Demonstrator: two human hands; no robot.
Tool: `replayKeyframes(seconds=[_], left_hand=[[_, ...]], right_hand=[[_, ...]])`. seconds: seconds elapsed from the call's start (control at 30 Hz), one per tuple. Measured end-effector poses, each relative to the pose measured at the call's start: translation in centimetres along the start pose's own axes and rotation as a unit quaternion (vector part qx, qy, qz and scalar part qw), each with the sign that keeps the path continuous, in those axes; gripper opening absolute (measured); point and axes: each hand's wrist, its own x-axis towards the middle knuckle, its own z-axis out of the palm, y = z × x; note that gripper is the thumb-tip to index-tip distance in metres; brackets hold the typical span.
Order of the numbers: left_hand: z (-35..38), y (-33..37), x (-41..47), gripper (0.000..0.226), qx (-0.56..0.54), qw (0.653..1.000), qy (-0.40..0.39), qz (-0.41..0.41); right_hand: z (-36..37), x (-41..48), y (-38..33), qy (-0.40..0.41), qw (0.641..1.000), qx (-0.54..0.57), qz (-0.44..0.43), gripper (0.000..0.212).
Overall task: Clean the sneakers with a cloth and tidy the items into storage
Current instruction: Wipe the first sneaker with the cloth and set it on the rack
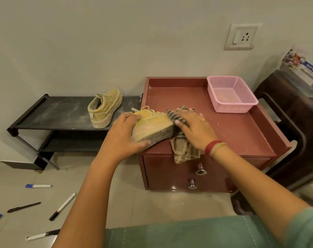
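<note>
A yellow sneaker [152, 125] lies tilted on its side at the front left corner of the red-brown drawer unit [241, 133], sole towards me. My left hand [124, 135] grips its heel end, thumb under the sole. My right hand [193, 127] holds a striped checked cloth [184, 149] against the sneaker's toe end; the cloth hangs over the unit's front edge. A second dusty yellow sneaker [104, 108] stands on the top shelf of the black shoe rack [59, 113] to the left.
A pink plastic basket [231, 93] sits at the back right of the unit's top. Two drawers with metal knobs [200, 170] face me. Several pens and markers [62, 206] lie scattered on the floor at left. A dark chair [295, 122] stands to the right.
</note>
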Motion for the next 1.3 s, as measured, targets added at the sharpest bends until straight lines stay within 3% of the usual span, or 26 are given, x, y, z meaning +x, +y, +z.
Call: replayKeyframes(seconds=[0.07, 0.23, 0.33, 0.47, 0.63, 0.73, 0.8, 0.83, 0.9, 0.97, 1.0, 1.07, 1.13, 1.2, 1.27, 1.3], left_hand=[[0.4, 0.7, -0.1, 0.078, 0.004, 1.0, 0.015, 0.005], [2.7, 2.2, 0.4, 0.07, 0.034, 0.999, 0.03, -0.012], [2.9, 2.4, 1.0, 0.074, 0.05, 0.997, 0.043, -0.032], [2.5, 2.5, 0.9, 0.07, 0.044, 0.996, 0.076, -0.012], [1.0, 2.5, 0.5, 0.066, 0.063, 0.995, 0.074, 0.031], [-0.2, 1.4, 0.4, 0.069, 0.064, 0.996, 0.051, 0.037], [-0.6, 0.5, 0.4, 0.076, 0.063, 0.997, 0.031, 0.026], [-0.6, 0.4, 0.4, 0.081, 0.063, 0.998, 0.024, 0.02], [-0.3, 0.9, 0.4, 0.09, 0.072, 0.997, 0.027, -0.004], [0.3, 2.0, 0.6, 0.095, 0.117, 0.992, 0.032, -0.04], [0.7, 2.3, 0.7, 0.098, 0.145, 0.987, 0.032, -0.055], [1.0, 2.4, 1.0, 0.106, 0.163, 0.983, 0.042, -0.071], [0.9, 2.0, 1.2, 0.109, 0.13, 0.988, 0.059, -0.064], [0.7, 1.7, 1.3, 0.108, 0.102, 0.992, 0.058, -0.044], [0.4, 1.5, 1.0, 0.108, 0.093, 0.994, 0.05, -0.026], [0.4, 1.4, 0.8, 0.109, 0.087, 0.995, 0.051, -0.021]], right_hand=[[-1.2, 0.7, 1.8, 0.002, 0.998, 0.052, 0.047, 0.041], [-1.4, 0.5, 2.3, 0.106, 0.979, 0.163, 0.067, 0.037], [-0.1, -0.3, 0.5, 0.04, 0.993, 0.106, -0.012, 0.05], [1.0, -2.1, -0.5, -0.015, 0.988, 0.06, -0.142, 0.041], [0.4, -0.7, 2.6, 0.019, 0.996, 0.083, -0.014, 0.044], [1.1, -2.2, 0.9, -0.031, 0.989, 0.081, -0.121, 0.047], [1.9, -2.8, 0.9, -0.037, 0.976, 0.003, -0.212, 0.047], [2.3, -2.5, 1.4, -0.025, 0.977, -0.013, -0.212, 0.047], [2.5, -1.1, 2.6, 0.006, 0.991, 0.108, -0.08, 0.045], [1.7, 0.1, 3.5, 0.065, 0.939, 0.317, 0.112, 0.036], [1.2, 0.5, 3.8, 0.117, 0.911, 0.359, 0.167, 0.031], [0.4, 0.7, 3.7, 0.193, 0.897, 0.344, 0.2, 0.023], [-0.1, 0.0, 2.2, 0.201, 0.909, 0.334, 0.148, 0.021], [0.4, -1.3, 0.4, 0.142, 0.942, 0.304, 0.033, 0.028], [1.8, -2.7, -1.3, 0.062, 0.983, 0.141, -0.1, 0.039], [2.6, -3.3, -1.6, 0.041, 0.985, 0.055, -0.156, 0.045]])
